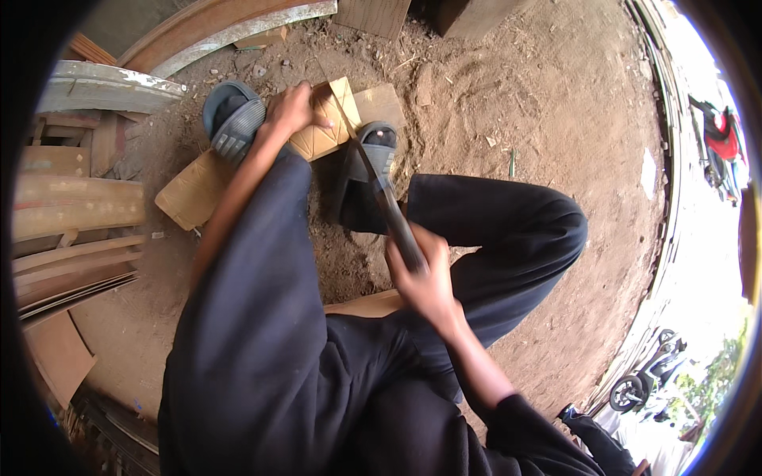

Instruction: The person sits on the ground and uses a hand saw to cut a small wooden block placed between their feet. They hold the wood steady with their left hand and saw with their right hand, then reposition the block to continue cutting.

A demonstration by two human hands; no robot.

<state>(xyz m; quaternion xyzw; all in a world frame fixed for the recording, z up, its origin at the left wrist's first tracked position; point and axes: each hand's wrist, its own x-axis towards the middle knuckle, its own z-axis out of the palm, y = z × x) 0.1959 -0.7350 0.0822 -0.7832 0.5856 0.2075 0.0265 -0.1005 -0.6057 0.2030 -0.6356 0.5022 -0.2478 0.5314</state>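
Observation:
In my right hand (pixel 425 274) is the dark handle of a long thin-bladed tool (pixel 369 163), its fingers wrapped around it. The blade, seen nearly edge-on, slants away to the upper left and lies across a light wooden block (pixel 341 99); its teeth or edge cannot be made out. Angled pencil-like lines mark the block's face. My left hand (pixel 292 109) grips the block just left of the blade, thumb toward me. A longer wooden piece (pixel 194 190) lies under and beside my left sandalled foot (pixel 234 119). My right sandalled foot (pixel 369 163) stands close against the block.
Another flat wood offcut (pixel 382 105) lies behind my right foot. Curved wooden pieces (pixel 222 32) rest at the far left, and stacked boards (pixel 75 206) line the left side. Bare dirt ground (pixel 524 119) spreads to the right, bordered by slats (pixel 671 159). A motorbike (pixel 647 377) stands beyond.

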